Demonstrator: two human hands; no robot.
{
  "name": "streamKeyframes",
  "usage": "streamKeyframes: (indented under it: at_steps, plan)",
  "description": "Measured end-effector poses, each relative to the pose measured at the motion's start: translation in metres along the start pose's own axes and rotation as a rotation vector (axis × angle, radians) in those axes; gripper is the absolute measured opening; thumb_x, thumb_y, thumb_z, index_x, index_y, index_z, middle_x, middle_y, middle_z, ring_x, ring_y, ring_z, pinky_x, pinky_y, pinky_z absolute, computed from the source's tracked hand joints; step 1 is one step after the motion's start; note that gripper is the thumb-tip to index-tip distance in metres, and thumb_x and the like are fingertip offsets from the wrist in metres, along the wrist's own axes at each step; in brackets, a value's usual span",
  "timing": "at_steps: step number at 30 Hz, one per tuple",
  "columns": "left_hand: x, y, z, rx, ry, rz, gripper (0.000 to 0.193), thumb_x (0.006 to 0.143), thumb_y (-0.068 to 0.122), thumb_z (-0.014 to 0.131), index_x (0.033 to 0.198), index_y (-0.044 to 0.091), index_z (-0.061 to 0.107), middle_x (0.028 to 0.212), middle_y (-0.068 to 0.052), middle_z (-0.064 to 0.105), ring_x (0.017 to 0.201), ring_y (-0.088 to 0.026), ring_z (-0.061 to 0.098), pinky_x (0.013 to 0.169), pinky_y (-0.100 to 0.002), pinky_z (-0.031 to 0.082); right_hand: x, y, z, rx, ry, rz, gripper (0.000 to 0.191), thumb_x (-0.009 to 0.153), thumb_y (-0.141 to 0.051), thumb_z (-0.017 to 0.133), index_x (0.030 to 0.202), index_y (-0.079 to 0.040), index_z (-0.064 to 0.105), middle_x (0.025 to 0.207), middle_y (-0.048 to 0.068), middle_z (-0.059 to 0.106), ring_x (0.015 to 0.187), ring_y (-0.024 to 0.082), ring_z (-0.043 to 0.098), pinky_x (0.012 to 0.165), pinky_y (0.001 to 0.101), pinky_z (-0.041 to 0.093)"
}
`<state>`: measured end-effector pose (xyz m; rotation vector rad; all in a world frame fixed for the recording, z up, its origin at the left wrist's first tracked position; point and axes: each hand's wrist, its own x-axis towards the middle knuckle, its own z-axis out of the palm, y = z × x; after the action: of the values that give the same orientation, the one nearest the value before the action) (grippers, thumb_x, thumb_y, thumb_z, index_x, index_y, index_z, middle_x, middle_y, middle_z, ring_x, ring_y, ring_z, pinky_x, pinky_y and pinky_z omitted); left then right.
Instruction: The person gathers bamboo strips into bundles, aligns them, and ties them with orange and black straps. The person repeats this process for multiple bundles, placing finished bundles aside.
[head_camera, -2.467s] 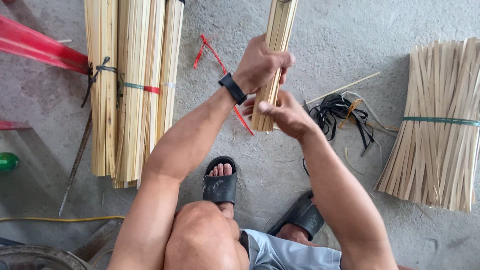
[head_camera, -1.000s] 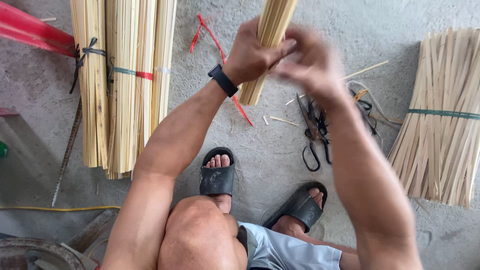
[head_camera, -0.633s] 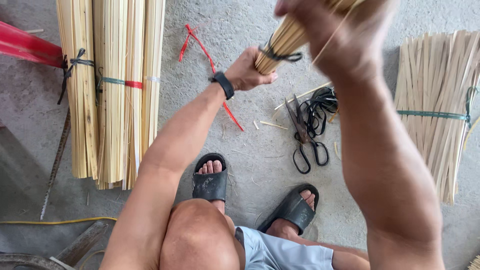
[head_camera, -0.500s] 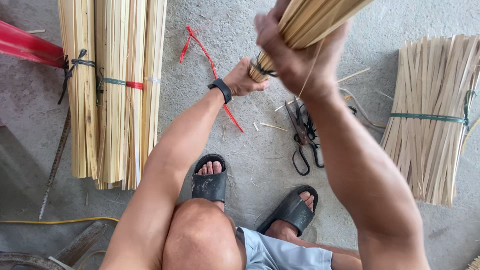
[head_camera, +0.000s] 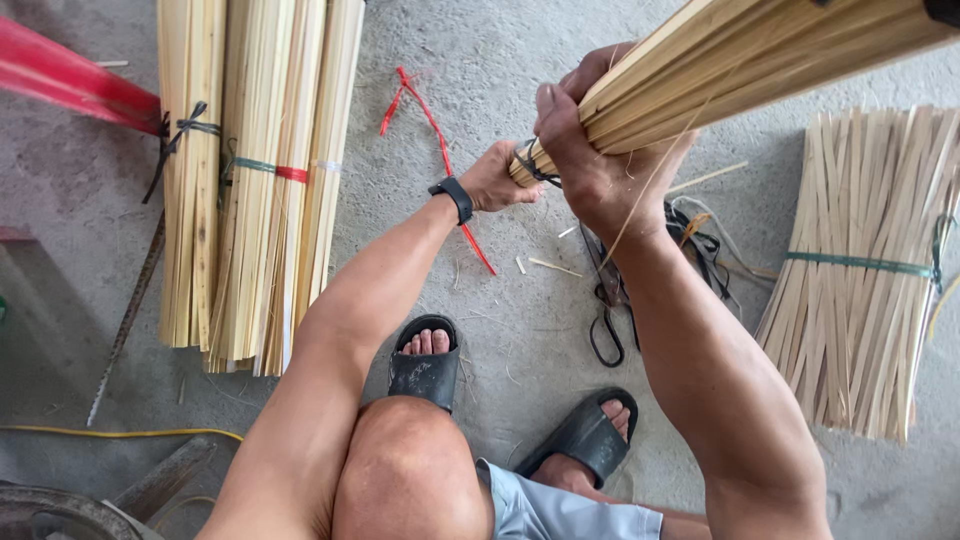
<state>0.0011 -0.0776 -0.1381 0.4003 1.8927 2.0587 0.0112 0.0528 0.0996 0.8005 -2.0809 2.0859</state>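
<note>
A bundle of thin bamboo strips (head_camera: 740, 55) slants from the middle of the view up to the top right, tied near its lower end with a dark band (head_camera: 535, 165). My right hand (head_camera: 590, 160) wraps around the bundle just above that band. At the bundle's lower tip my left hand (head_camera: 497, 180), with a black wristband, grips the end. A loose thin strip hangs down past my right wrist.
Tied bundles of bamboo strips (head_camera: 255, 180) lie on the concrete floor at the left, another bundle (head_camera: 860, 280) at the right. Black scissors (head_camera: 605, 300) and dark ties (head_camera: 700, 240) lie below my hands. A red strap (head_camera: 430, 120) and a red object (head_camera: 60, 80) lie farther off.
The bundle has swung from near upright to slanting toward the top right and risen closer to the camera. My right hand slid up it, while my left stayed at its lower end.
</note>
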Motion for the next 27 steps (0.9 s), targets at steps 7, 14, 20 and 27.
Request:
streamKeyframes:
  at_steps: [7, 14, 20, 27]
  plan:
    - [-0.005, -0.016, -0.001, 0.079, 0.018, 0.022, 0.023, 0.080, 0.004, 0.081, 0.097, 0.004, 0.066, 0.085, 0.005, 0.068, 0.079, -0.006, 0.060, 0.073, -0.028, 0.055, -0.002, -0.005, 0.010, -0.002, 0.020, 0.026, 0.020, 0.099, 0.003, 0.070, 0.107, -0.001, 0.052, 0.090, 0.006, 0.063, 0.080, 0.014, 0.069, 0.074, 0.0309, 0.064]
    - [-0.012, -0.002, -0.001, 0.222, 0.116, -0.006, 0.022, 0.083, 0.014, 0.084, 0.094, 0.003, 0.068, 0.082, -0.002, 0.071, 0.076, -0.012, 0.064, 0.073, -0.032, 0.057, 0.016, -0.008, 0.003, 0.032, 0.020, 0.138, 0.029, 0.093, -0.006, 0.078, 0.109, -0.002, 0.055, 0.088, 0.007, 0.065, 0.081, 0.017, 0.071, 0.078, 0.0322, 0.067]
    - [-0.073, 0.060, -0.020, 0.295, 0.579, 0.184, 0.047, 0.084, 0.027, 0.082, 0.117, 0.006, 0.058, 0.091, -0.007, 0.072, 0.075, -0.019, 0.072, 0.066, -0.033, 0.061, 0.027, 0.008, -0.024, -0.052, -0.118, 0.063, 0.075, 0.091, -0.049, 0.088, 0.136, -0.004, 0.048, 0.129, 0.006, 0.057, 0.123, 0.017, 0.061, 0.110, 0.0324, 0.057]
    - [-0.202, 0.102, -0.071, 0.949, 0.966, -0.013, 0.051, 0.090, 0.017, 0.079, 0.137, 0.006, 0.063, 0.109, -0.014, 0.076, 0.087, -0.025, 0.076, 0.076, -0.038, 0.064, -0.013, 0.095, -0.032, -0.353, -0.254, 0.578, 0.034, 0.096, -0.035, 0.074, 0.109, -0.004, 0.073, 0.091, 0.005, 0.074, 0.080, 0.012, 0.067, 0.073, 0.0287, 0.057]
